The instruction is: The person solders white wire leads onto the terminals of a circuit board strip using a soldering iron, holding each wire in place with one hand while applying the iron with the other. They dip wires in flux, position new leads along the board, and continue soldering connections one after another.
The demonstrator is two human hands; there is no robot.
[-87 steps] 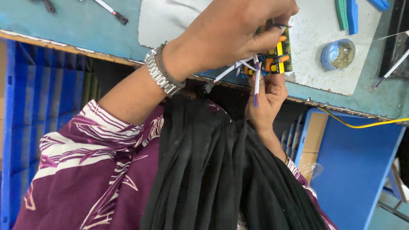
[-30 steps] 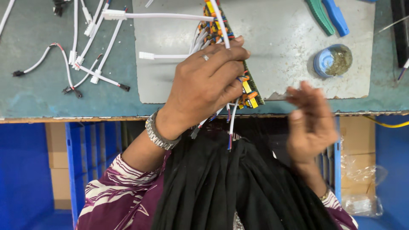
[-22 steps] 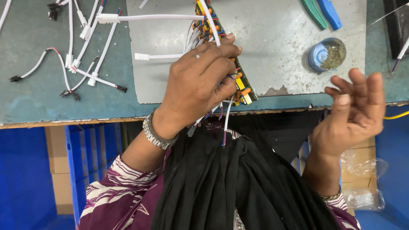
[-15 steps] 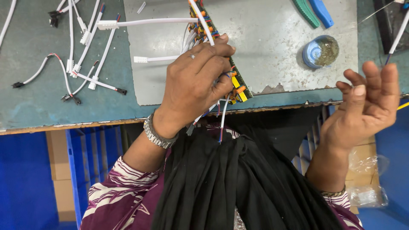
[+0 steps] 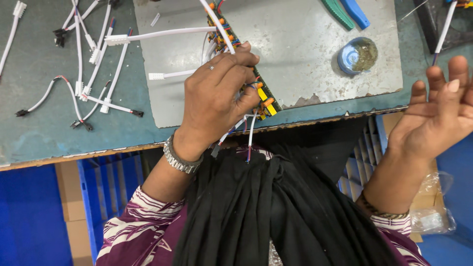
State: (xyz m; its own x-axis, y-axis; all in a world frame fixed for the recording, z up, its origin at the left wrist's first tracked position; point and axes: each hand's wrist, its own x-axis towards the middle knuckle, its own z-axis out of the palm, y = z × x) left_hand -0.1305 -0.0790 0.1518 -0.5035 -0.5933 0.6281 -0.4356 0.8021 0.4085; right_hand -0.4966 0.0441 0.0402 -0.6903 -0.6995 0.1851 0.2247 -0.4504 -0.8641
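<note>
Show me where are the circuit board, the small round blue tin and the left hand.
circuit board [image 5: 268, 104], head view, its yellow-tipped end.
small round blue tin [image 5: 358, 55], head view, its middle.
left hand [image 5: 219, 98], head view, its back.

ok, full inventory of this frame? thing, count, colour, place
circuit board: one, green with orange and yellow parts, under left hand at bench edge
metal sheet: one, grey, on bench top
white cable leads: several, white with black ends, bench left
round tin: one, blue, on sheet right
flat tools: two, green and blue, top edge
blue crates: several, below bench
wristwatch: one, silver, left wrist
left hand: grips board
right hand: open, raised, empty
</note>
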